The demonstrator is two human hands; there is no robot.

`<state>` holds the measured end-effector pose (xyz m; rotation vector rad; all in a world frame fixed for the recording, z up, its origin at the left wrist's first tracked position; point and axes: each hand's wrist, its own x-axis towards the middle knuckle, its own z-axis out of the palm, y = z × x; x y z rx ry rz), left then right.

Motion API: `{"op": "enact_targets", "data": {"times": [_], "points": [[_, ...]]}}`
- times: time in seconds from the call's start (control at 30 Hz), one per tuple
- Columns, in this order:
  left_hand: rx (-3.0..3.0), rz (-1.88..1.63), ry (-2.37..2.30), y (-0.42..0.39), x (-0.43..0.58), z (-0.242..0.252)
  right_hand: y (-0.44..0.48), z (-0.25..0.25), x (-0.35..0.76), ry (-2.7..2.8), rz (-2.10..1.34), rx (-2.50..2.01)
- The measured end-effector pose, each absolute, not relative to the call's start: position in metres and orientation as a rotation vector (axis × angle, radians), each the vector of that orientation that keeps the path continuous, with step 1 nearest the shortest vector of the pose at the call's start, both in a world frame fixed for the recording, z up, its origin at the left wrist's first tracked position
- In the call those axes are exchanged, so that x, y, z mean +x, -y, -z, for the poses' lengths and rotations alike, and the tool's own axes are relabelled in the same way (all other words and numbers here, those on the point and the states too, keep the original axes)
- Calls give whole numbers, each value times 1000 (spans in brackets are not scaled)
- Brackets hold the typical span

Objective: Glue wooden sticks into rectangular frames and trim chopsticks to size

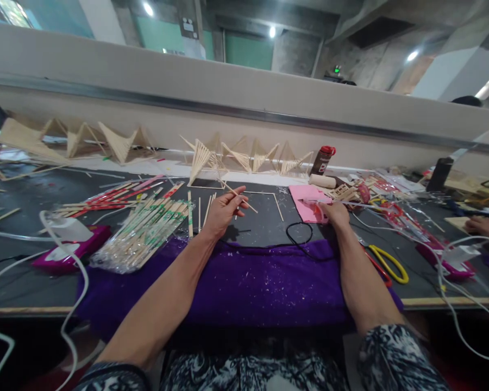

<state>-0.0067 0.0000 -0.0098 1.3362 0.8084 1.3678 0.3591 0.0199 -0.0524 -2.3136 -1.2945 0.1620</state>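
My left hand (224, 212) is closed on a thin wooden stick (238, 194) that points up and left above the dark table. My right hand (334, 213) rests at the edge of a pink sheet (303, 198), fingers closed round a red-handled tool (315, 209) whose shape I cannot make out fully. A square outline of sticks (269, 194) lies on the table between both hands. A purple cloth (252, 277) covers the near edge under my forearms.
A clear bag of wrapped chopsticks (144, 233) lies left, with loose sticks beside it. Stick-built fan models (244, 155) line the back wall. Yellow-handled scissors (387, 260), a glue bottle (321, 158), magenta devices with white cables, and another person's hand (487, 228) are around.
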Motion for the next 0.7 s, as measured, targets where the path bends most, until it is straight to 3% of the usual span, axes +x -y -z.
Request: {"op": "enact_targets", "data": {"times": [0.5, 0.7], "points": [[1309, -1276, -839, -18, 26, 4, -16, 40, 351, 1352, -275, -2493], [1270, -1244, -857, -24, 36, 9, -6, 29, 338, 1351, -15, -2560]]}}
